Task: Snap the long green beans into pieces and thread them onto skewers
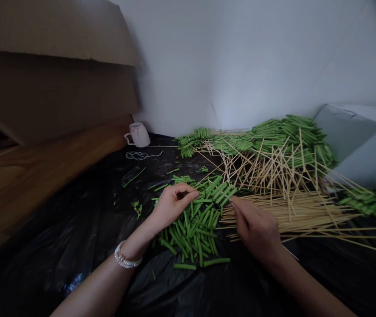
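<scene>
My right hand (257, 224) is closed around the end of a wooden skewer. A row of cut green bean pieces (221, 192) is threaded side by side across this skewer, just left of my right fingers. My left hand (174, 202), with a pearl bracelet (125, 257) at its wrist, is pinched at the row's left end. What sits between its thumb and finger is hard to make out. Below both hands lies a loose pile of cut green beans (191, 235) on black plastic sheeting (92, 229).
Bare skewers (283, 211) lie in a heap at right. Behind them are stacked skewers full of beans (283, 134), with more beans (373, 202) at far right. A white mug (139, 135) and string (138, 155) sit back left, near a cardboard box (59, 92). A pale box (356, 136) stands right.
</scene>
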A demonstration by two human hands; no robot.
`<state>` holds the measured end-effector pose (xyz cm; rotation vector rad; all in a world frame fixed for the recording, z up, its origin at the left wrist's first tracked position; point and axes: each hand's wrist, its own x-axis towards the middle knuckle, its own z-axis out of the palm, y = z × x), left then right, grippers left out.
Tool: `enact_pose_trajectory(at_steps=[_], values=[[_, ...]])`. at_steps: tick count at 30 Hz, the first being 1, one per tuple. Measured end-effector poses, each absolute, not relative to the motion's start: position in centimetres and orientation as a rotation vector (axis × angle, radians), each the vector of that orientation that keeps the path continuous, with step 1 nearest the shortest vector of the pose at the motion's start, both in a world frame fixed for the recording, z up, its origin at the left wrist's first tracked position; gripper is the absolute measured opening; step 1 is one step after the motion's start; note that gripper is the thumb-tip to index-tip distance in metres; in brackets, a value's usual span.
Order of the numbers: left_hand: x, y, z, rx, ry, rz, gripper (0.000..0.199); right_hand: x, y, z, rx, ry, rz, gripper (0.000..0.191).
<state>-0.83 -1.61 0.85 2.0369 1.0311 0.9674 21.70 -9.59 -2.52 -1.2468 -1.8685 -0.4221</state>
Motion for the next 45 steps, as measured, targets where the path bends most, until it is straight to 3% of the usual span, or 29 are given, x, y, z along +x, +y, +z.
enact_pose_trajectory(at_steps=[8,13,17,29,42,45], values=[[-0.3,-2.2,-0.3,2.825,1.110,0.561,0.018,21.1,-9.8,-2.6,-1.229,-1.911,-0.437,0.026],[-0.3,-2.2,-0.2,2.770,1.119,0.550,0.025,21.1,-9.7,-2.6,-1.241,-1.914,-0.442,0.026],[-0.4,-2.0,-0.7,2.757,1.187,0.582,0.012,21.0,-9.8,-2.5,-1.240,-1.931,-0.440,0.028],[-0.3,-2.4,-0.6,2.844,1.214,0.390,0.015,20.8,-9.8,-2.7,-1.250,-1.976,-0.392,0.029],[0.0,-3.0,-0.6,2.838,1.235,0.458,0.024,20.7,-9.8,-3.0,-1.261,-2.022,-0.376,0.029],[0.0,-2.8,-0.9,2.810,1.209,0.494,0.018,20.6,-9.9,-3.0,-1.248,-2.027,-0.361,0.030]])
